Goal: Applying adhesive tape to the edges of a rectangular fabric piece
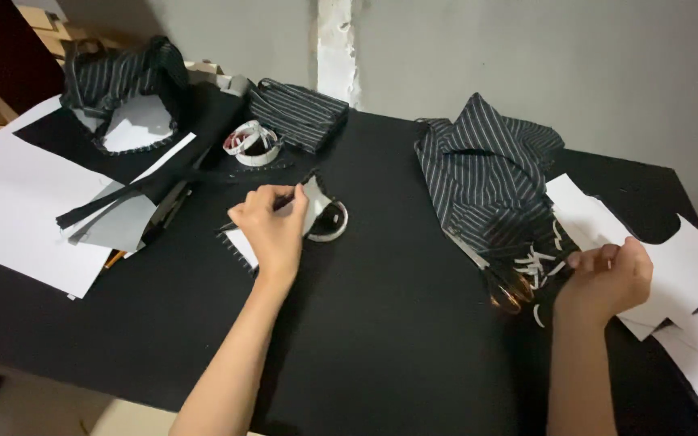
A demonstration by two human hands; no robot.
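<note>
Left hand (272, 230): fingers curled around a dark pencil (284, 202), long axis slanting up-right, tip over the white pattern piece (313, 206) beneath. Right hand (607, 278): fingers pinched closed on white paper (672, 266). Scissors (486, 270) lie just left of the right hand, the nearer one, on striped fabric (482, 173).

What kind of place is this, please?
Probably a home sewing or tailoring workspace: striped fabric lies on a black table, with scissors, a coiled measuring tape and paper pattern pieces.
</note>
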